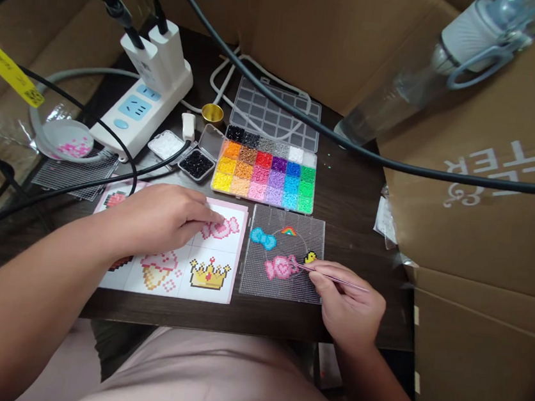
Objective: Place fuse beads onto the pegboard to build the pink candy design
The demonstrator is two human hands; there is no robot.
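My left hand (166, 218) rests on a pattern sheet (147, 277) and holds nothing. Its index finger is stretched out onto the printed pink candy (220, 227), covering part of it. Pink tweezers (340, 278) are pinched in my right hand (350, 303), their tip at the right end of a pink bead candy (282, 267) on the clear pegboard (281, 289). Whether a bead sits in the tip is too small to tell. Also on the board are a blue bead bow (263, 238), a small bead rainbow (288, 230) and a yellow bead duck (310, 257).
A sorted bead box (265, 174) stands behind the pegboard, its lid raised. Small boxes hold white beads (166, 144) and black beads (197, 164). Left are a power strip (137, 108) and a dish (66, 139) with pink beads. A black cable (270, 91) crosses above; a bottle (421, 76) leans right.
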